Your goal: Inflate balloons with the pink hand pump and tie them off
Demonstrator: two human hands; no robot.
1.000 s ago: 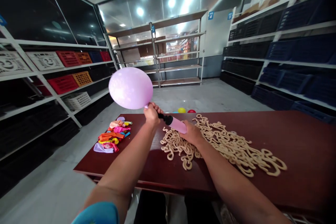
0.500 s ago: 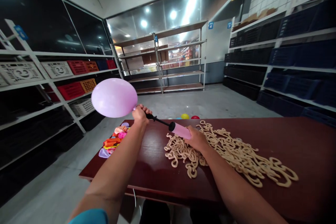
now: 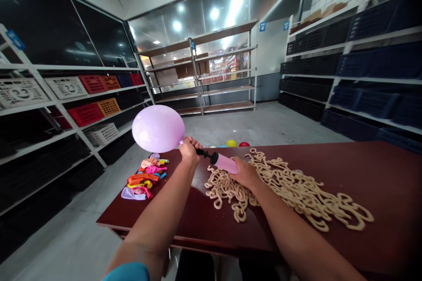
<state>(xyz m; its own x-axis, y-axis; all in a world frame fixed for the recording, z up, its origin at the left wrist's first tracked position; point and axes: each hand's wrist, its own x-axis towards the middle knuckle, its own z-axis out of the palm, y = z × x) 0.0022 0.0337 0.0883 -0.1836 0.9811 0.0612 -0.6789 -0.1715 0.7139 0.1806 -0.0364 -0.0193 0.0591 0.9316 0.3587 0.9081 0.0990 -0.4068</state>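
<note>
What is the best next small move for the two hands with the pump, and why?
Probably draw the pink pump barrel back with the right hand for another stroke. The left hand pinches the purple balloon neck on the nozzle, the black rod shows only a short length, so the pump is nearly pushed in, and the balloon looks only moderately full.

Stockroom, crate-lined shelving [image 3: 82, 92], concrete floor [image 3: 263, 123]

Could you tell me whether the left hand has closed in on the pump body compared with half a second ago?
Yes. The left hand has moved toward the pink pump body, leaving less black rod exposed.
</note>
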